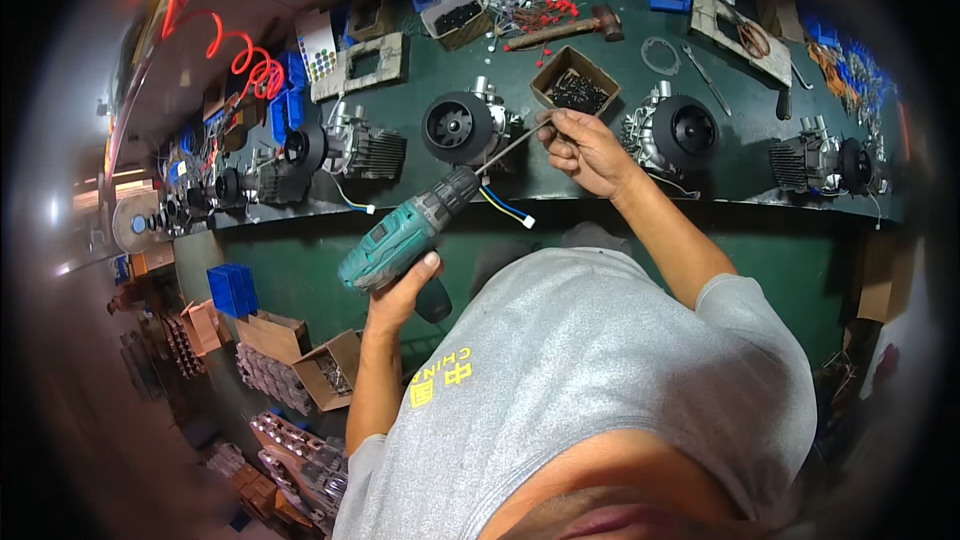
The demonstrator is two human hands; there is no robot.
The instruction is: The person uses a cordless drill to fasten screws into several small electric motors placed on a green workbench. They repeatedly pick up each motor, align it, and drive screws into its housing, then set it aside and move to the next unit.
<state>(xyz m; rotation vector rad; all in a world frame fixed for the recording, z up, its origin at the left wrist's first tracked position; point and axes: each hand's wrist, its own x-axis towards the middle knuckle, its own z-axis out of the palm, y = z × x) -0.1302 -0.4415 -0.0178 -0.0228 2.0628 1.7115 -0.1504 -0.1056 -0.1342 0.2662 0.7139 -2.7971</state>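
A teal cordless drill [400,240] is gripped at its handle by the left hand [400,295], above the green surface [600,202]. The tip of its long bit [512,145] is pinched by the right hand [585,152], beside a small cardboard box [574,80]; whatever sits on the tip is hidden by the fingers

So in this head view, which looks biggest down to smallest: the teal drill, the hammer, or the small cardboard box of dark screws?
1. Teal drill, held in the left hand; it is nearer the camera, which inflates it.
2. Hammer and cardboard box look too alike to rank.
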